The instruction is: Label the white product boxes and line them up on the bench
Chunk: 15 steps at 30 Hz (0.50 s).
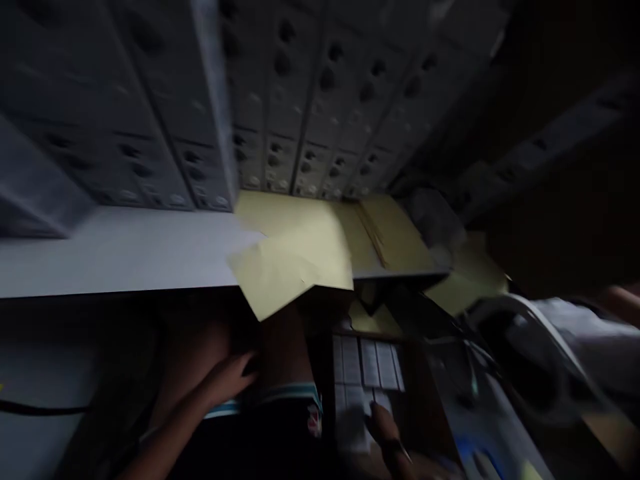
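My left hand (230, 377) is over my lap near the bare legs, its fingers bent. Deep shadow hides whether anything is in them. Lower down on the right, my right hand (384, 423) reaches over rows of small white boxes (351, 360) in a dark, open container. Its fingers look closed at the edge of a pale piece among the rows, but blur hides what they grip. Ahead, pale yellow sheets of paper (300, 260) lie on a white shelf, one corner hanging over its front edge above my legs.
Grey panels with rows of dark round holes (310, 157) stand behind the white shelf (150, 250). Thin sticks (373, 233) lie on yellow paper at its right. Further right is a white curved frame (530, 313), with another person's arm (620, 303) at the edge.
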Each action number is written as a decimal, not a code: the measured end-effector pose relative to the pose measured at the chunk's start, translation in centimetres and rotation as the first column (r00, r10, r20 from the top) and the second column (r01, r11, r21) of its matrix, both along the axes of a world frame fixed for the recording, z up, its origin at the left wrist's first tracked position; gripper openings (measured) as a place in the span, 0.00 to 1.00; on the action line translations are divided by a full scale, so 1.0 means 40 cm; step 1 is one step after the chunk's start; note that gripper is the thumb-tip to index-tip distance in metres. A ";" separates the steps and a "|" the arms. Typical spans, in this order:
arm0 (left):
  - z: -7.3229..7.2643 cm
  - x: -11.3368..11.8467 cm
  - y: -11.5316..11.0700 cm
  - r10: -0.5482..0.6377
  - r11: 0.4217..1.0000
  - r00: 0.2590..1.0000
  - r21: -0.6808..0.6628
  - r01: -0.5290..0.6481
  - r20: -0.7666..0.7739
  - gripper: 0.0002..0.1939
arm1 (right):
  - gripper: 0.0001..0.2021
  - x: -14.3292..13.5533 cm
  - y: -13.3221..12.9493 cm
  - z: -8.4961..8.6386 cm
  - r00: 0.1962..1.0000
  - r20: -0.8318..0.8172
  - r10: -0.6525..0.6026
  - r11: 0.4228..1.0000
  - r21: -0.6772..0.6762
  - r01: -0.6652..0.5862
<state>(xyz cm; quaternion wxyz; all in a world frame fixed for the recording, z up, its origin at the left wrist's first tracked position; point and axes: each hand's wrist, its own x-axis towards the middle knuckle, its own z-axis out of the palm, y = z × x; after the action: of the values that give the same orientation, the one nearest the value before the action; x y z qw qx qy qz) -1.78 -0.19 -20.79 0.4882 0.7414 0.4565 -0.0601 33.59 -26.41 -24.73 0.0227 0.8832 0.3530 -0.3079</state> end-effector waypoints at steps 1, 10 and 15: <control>0.003 0.003 0.001 0.017 1.000 0.999 0.001 -0.017 0.028 0.24 | 0.04 0.020 0.046 0.012 0.999 -0.018 0.041 0.999 0.023 -0.041; 0.021 0.009 0.002 0.173 0.985 0.979 -0.023 -0.171 0.108 0.21 | 0.09 -0.097 0.617 0.666 0.845 0.125 0.519 0.197 0.945 -0.261; 0.024 0.005 -0.008 0.231 0.973 0.962 -0.036 -0.228 0.145 0.22 | 0.26 -0.310 1.034 0.993 0.740 0.286 0.609 -0.172 0.958 -0.229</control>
<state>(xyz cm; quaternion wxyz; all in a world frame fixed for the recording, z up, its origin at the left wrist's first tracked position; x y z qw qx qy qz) -1.59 -0.51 -19.84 0.5314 0.6813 0.5012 0.0478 21.18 14.96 14.99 -0.5404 0.4108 0.7314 -0.0645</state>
